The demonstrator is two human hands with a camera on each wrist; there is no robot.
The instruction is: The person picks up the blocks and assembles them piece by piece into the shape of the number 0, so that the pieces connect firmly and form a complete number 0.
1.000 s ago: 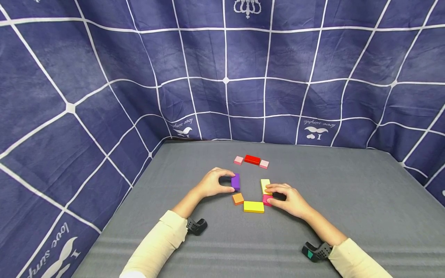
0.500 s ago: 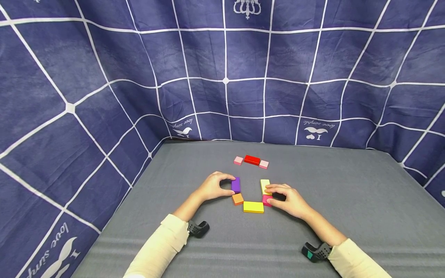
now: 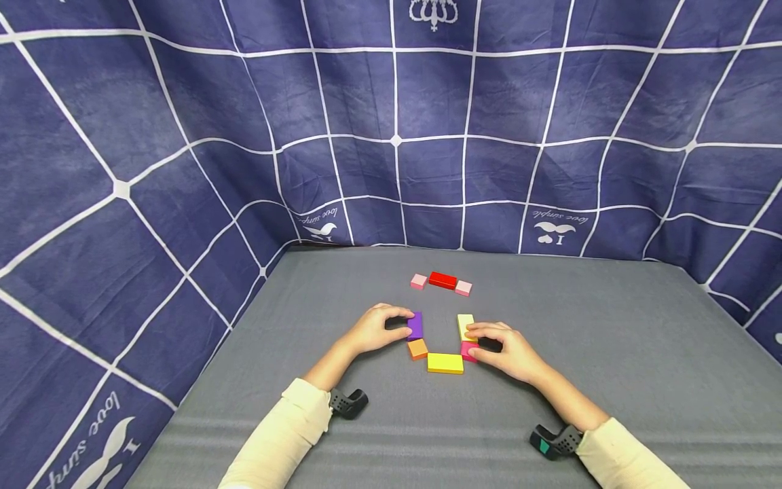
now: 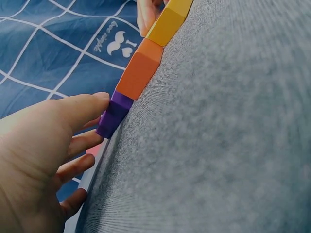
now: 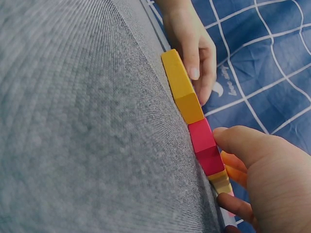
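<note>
purple block (image 3: 416, 324) noted on the table (image 3: 342, 282), its long axis running from near edge towards far edge. left hand (image 3: 373, 329), the nearer of the two, grips it by thumb and finger from the left-edge side. orange block (image 3: 418, 349) sits at its near end; the two appear to touch. right hand (image 3: 512, 352) touches pale yellow block (image 3: 464, 324) and pink block (image 3: 468, 349); grasping or merely resting, cannot tell.
</note>
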